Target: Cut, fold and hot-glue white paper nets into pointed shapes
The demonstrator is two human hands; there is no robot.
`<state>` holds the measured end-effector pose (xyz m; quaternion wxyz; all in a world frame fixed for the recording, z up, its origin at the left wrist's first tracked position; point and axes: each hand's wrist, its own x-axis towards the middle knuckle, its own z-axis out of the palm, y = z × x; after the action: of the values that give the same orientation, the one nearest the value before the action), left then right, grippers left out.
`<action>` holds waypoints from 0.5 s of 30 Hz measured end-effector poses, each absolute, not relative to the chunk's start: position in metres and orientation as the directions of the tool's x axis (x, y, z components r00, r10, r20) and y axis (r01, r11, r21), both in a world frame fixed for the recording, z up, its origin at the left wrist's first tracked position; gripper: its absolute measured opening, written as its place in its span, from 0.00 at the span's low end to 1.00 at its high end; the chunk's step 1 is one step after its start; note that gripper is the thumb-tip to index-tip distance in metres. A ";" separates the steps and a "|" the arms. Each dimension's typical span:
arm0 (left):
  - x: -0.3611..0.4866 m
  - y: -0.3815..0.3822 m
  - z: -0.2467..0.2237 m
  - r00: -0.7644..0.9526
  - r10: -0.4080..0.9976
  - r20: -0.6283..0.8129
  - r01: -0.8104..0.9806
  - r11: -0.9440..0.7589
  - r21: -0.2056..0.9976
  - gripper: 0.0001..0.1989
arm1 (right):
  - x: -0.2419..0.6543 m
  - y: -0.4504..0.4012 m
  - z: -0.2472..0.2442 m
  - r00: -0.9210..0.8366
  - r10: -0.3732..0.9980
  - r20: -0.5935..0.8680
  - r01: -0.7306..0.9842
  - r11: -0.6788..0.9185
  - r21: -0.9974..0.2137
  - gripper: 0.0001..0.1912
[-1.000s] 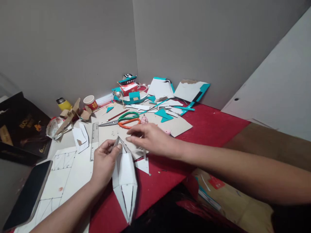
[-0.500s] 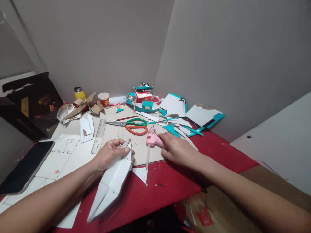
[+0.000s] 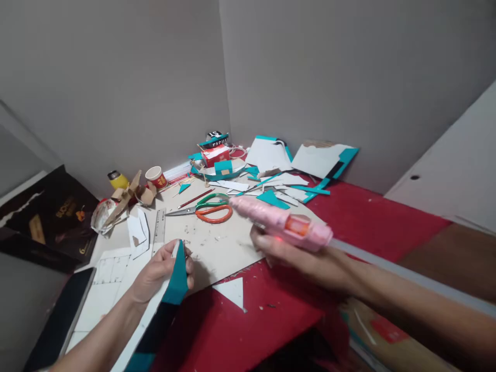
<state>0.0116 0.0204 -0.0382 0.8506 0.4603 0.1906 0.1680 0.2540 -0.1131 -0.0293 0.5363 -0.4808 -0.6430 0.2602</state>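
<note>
Held in my right hand (image 3: 294,258) is a pink hot glue gun (image 3: 279,222), raised above the table with its nozzle to the left. A long glue stick (image 3: 403,274) sticks out of its back end, and a small red light glows under its body. My left hand (image 3: 163,268) pinches the tip of a folded cardboard piece (image 3: 176,279), whose teal and black side faces right. A white cardboard triangle (image 3: 232,292) lies on the red tabletop between the hands. Scissors (image 3: 211,209) with green and orange handles rest beyond them.
Cardboard scraps (image 3: 279,183) crowd the back right. A small teal boat-like model (image 3: 220,168), a paper cup (image 3: 155,177) and a yellow bottle (image 3: 118,179) stand behind. On the left are a ruler (image 3: 159,227), a phone (image 3: 62,320), a drawn-on sheet (image 3: 112,271) and a dark box (image 3: 50,217).
My right hand has lifted the glue gun off the table and turned its nozzle leftward. My left hand has tilted the cardboard piece, so its teal and black side now shows.
</note>
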 end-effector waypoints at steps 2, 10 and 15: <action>0.012 0.018 -0.036 0.883 0.437 -0.168 -0.107 0.538 0.836 0.09 | 0.246 -0.110 -0.026 -0.091 0.886 0.456 0.335 0.458 -0.824 0.23; 0.011 0.016 -0.034 0.867 0.474 -0.151 -0.121 0.495 0.861 0.07 | 0.231 -0.101 -0.028 -0.156 0.878 0.452 0.415 0.473 -0.777 0.11; 0.010 0.017 -0.034 0.863 0.472 -0.183 -0.101 0.514 0.852 0.09 | 0.230 -0.100 -0.036 -0.167 0.857 0.488 0.376 0.513 -0.772 0.14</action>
<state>0.0104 0.0170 -0.0341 0.8468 0.4629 0.2003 0.1692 0.2302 -0.0996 -0.0358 0.4841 -0.4267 -0.7224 0.2482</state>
